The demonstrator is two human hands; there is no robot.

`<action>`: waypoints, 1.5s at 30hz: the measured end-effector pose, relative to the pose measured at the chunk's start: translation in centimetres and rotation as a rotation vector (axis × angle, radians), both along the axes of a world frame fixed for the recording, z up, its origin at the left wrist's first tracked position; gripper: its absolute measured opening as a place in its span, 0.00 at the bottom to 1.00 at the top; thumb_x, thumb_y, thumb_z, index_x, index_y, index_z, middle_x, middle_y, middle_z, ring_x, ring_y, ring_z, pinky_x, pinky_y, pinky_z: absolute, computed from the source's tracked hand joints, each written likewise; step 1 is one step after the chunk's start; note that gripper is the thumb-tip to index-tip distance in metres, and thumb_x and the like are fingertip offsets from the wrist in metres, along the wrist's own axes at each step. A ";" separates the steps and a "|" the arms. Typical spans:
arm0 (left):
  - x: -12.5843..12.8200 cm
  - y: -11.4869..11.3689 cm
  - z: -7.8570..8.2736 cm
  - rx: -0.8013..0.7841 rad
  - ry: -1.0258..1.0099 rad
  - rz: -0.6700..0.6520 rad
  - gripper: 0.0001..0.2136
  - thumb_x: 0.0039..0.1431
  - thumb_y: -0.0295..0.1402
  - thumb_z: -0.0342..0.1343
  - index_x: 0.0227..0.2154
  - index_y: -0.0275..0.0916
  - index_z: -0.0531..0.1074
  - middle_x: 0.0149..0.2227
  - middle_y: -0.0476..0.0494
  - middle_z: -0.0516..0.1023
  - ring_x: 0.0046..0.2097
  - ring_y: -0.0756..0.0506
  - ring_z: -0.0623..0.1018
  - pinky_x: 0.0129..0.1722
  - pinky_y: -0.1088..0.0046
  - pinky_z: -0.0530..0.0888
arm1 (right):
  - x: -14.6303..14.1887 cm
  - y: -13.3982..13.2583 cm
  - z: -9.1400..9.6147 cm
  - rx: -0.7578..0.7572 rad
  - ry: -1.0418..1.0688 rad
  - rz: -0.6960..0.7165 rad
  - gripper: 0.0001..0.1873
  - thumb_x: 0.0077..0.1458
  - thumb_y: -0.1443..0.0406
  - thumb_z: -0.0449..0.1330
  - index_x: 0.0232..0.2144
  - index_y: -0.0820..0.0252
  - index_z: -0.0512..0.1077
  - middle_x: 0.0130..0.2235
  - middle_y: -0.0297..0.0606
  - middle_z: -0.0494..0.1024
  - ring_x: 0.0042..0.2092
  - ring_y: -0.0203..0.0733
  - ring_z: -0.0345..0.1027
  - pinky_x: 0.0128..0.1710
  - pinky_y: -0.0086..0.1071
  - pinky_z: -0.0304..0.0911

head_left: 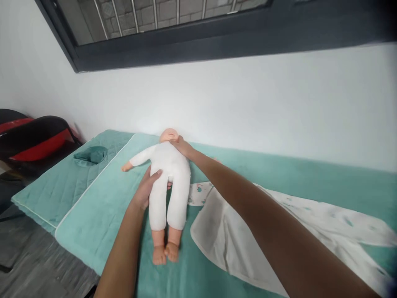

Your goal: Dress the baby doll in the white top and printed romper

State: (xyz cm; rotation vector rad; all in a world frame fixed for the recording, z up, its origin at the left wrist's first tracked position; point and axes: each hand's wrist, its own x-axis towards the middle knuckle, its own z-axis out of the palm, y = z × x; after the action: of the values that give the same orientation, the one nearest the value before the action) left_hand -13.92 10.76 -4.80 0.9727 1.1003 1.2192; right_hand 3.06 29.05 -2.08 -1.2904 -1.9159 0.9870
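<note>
Left of the doll (169,178), the teal mat (102,207) lies bare down to its lower-left edge, broken only by a crumpled green cloth (91,156) at the middle left. To the right, a white blanket (223,236) covers the mat from centre to the lower right corner. The wall (248,107) closes the far side just behind the doll's head.

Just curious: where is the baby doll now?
In the head view the doll lies face up left of centre on the teal mat, left hand at its hip, right hand at its neck.
</note>
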 end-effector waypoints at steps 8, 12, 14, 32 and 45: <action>10.2 -8.5 2.7 0.007 -0.117 -0.061 0.40 0.53 0.48 0.65 0.67 0.42 0.60 0.53 0.28 0.79 0.38 0.33 0.85 0.43 0.47 0.82 | 11.5 -10.7 6.5 0.044 -0.053 -0.179 0.39 0.59 0.45 0.58 0.64 0.57 0.59 0.62 0.49 0.73 0.58 0.57 0.71 0.57 0.45 0.65; 17.0 -13.3 3.4 -0.052 -0.178 -0.149 0.40 0.53 0.46 0.65 0.67 0.44 0.58 0.53 0.31 0.79 0.35 0.36 0.84 0.38 0.52 0.82 | 19.9 -16.7 5.9 -0.004 -0.131 -0.308 0.42 0.58 0.41 0.57 0.65 0.60 0.57 0.62 0.54 0.72 0.58 0.58 0.72 0.56 0.47 0.65; 20.0 -15.3 3.0 -0.086 -0.196 -0.195 0.39 0.53 0.44 0.66 0.67 0.45 0.59 0.51 0.33 0.80 0.35 0.37 0.84 0.36 0.56 0.82 | 23.6 -19.5 4.7 -0.023 -0.186 -0.378 0.43 0.59 0.40 0.55 0.66 0.60 0.56 0.62 0.55 0.73 0.57 0.59 0.72 0.55 0.46 0.66; 24.0 -18.2 -4.9 -0.049 -0.080 -0.026 0.25 0.61 0.54 0.58 0.54 0.42 0.75 0.64 0.36 0.72 0.66 0.37 0.70 0.66 0.61 0.66 | 17.0 -23.6 2.1 0.415 -0.887 0.187 0.23 0.66 0.53 0.54 0.55 0.61 0.70 0.57 0.53 0.73 0.58 0.59 0.65 0.53 0.46 0.60; 20.0 -4.7 -1.9 0.338 0.955 0.033 0.11 0.54 0.35 0.63 0.40 0.40 0.79 0.47 0.36 0.79 0.53 0.35 0.75 0.53 0.59 0.70 | 20.7 -20.9 2.7 0.278 -0.707 0.046 0.23 0.69 0.49 0.47 0.53 0.55 0.72 0.51 0.44 0.79 0.48 0.50 0.72 0.41 0.36 0.60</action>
State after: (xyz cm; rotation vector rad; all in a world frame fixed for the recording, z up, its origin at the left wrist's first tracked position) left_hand 6.05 6.04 -6.71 1.9084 1.6584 0.9731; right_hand 23.74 8.15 0.59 -1.5539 -2.4960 0.2574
